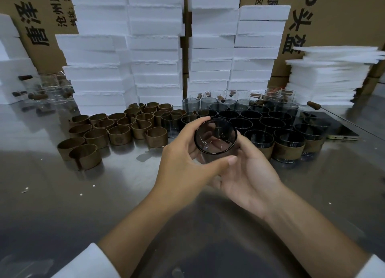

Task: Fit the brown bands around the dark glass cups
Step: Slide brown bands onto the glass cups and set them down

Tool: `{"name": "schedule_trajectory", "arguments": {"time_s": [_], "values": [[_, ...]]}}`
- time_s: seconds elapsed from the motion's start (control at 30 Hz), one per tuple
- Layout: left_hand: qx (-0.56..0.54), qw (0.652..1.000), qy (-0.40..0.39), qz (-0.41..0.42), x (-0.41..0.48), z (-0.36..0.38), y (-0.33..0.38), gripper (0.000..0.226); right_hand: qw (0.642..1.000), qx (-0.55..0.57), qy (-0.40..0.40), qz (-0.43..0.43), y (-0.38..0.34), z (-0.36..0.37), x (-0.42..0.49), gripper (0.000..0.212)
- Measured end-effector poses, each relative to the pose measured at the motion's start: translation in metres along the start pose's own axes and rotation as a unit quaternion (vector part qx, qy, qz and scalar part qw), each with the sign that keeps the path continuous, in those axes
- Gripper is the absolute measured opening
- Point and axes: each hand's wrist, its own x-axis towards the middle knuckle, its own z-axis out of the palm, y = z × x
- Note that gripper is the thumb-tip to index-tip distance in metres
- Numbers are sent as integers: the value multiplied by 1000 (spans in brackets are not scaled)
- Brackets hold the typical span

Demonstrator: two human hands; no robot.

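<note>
Dark smoky glass cup [215, 138] held above the reflective steel table [62, 194], mouth tilted toward the camera, no band on it. Left hand [183, 159] wraps the rim side, thumb across the near wall. Right hand [250, 173] cradles it from below, palm up. Left of the hands: open brown split bands [118, 130] standing clustered. Right: bare dark cups [260, 119] packed together, banded cups [288, 146] in the nearest row. White foam blocks [154, 48] stacked behind.
</note>
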Motion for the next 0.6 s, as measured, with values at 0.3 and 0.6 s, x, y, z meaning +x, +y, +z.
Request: {"name": "schedule_trajectory", "arguments": {"time_s": [0.3, 0.6], "values": [[28, 999, -5, 22, 0, -2, -1, 75, 994, -57, 14, 94, 0, -5, 2, 69], [76, 996, -17, 32, 1, -5, -6, 79, 992, -6, 126, -2, -5, -9, 5, 24]]}}
